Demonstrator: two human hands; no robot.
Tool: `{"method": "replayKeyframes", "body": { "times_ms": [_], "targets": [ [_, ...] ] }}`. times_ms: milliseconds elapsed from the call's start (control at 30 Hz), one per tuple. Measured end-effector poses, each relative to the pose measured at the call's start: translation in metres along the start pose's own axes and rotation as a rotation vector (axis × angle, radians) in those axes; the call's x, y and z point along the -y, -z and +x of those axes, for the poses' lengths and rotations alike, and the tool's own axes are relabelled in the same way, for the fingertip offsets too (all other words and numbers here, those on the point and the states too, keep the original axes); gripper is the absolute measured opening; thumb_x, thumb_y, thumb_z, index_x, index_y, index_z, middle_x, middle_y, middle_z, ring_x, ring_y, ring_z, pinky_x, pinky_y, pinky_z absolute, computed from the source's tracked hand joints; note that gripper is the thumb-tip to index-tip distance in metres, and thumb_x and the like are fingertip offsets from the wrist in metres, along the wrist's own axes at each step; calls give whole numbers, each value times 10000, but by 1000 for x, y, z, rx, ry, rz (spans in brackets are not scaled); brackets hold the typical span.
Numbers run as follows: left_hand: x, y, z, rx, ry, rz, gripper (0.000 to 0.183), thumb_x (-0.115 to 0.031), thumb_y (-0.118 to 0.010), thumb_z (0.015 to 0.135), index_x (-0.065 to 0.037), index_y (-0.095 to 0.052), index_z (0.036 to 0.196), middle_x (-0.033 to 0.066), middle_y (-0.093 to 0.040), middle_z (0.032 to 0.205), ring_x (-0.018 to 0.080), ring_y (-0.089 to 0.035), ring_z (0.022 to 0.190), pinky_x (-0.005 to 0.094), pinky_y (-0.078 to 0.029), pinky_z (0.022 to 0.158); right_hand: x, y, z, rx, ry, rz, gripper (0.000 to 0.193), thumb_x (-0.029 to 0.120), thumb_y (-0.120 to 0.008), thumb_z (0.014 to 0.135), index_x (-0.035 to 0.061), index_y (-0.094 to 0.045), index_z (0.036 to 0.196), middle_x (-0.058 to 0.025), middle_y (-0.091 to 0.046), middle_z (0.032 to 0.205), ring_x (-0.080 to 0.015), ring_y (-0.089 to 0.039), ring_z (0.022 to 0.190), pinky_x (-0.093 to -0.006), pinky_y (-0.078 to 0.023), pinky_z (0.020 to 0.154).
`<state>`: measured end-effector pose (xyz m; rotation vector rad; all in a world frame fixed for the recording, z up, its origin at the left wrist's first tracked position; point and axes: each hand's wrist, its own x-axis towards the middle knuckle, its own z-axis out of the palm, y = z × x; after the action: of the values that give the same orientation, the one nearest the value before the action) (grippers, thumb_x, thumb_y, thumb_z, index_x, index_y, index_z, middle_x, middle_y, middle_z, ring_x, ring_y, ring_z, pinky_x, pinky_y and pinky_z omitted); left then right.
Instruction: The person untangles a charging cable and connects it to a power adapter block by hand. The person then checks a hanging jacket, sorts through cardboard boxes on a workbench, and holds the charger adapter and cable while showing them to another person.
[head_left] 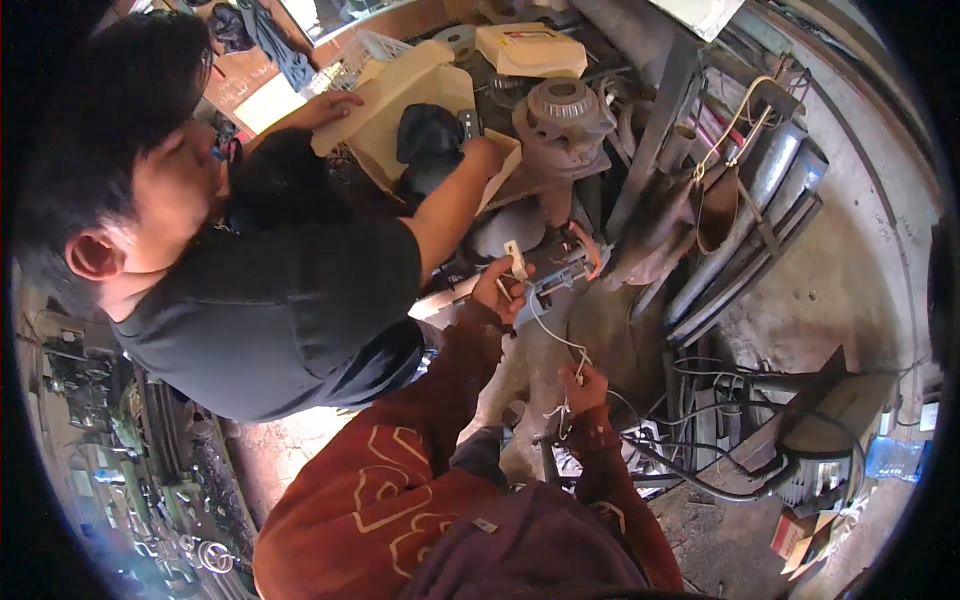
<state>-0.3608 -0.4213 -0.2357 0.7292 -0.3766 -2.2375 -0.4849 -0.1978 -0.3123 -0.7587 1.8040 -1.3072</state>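
My left hand is closed around a small whitish block with a thin pale cord running from it. I cannot make out exactly what the block is. The cord droops across to my right hand, whose fingers pinch it near a small tangle. Loose cord ends dangle below that hand. Just beyond my left hand is a grey metal tool with an orange-red end, perhaps a clamp or vise.
At my left, a person in a dark shirt reaches into an open cardboard box holding a black item. Behind stand a greasy metal hub and a closed carton. Pipes, black cables and a motor-like machine lie right.
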Motion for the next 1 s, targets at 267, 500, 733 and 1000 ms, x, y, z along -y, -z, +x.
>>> {"method": "replayKeyframes", "body": {
  "times_ms": [267, 500, 733, 1000],
  "targets": [
    [-7, -13, -30, -7, -45, 1, 226, -233, -592, 908, -73, -571, 1066, 140, -680, 913, 120, -528, 522, 245, -391, 326, 67, 1, 14, 59, -4, 85, 276, 287, -694, 865, 47, -622, 749, 17, -573, 646, -74, -506, 580, -266, -412, 538],
    [-7, -7, -48, 60, -3, -78, 246, -230, -599, 909, -79, -576, 1101, 133, -681, 905, 119, -521, 510, 252, -397, 338, 114, -2, 30, 4, 125, 238, 289, 254, -670, 905, 83, -589, 687, 57, -501, 578, -33, -401, 499, -219, -279, 451],
    [5, 31, -66, 43, 142, -34, 246, -247, -579, 913, -153, -572, 1140, 128, -674, 953, 125, -544, 515, 244, -378, 348, 153, -2, 55, 34, 150, 337, 178, 207, -702, 878, 32, -669, 863, 58, -533, 621, -31, -432, 509, -197, -312, 463],
    [6, 49, -84, -74, 79, -16, 293, -264, -615, 890, -43, -581, 1081, 99, -676, 947, 104, -520, 553, 247, -378, 394, 168, -23, 65, 54, 179, 330, 157, 183, -686, 887, 34, -674, 837, 54, -547, 638, -29, -441, 550, -197, -322, 499]
  ]
}}
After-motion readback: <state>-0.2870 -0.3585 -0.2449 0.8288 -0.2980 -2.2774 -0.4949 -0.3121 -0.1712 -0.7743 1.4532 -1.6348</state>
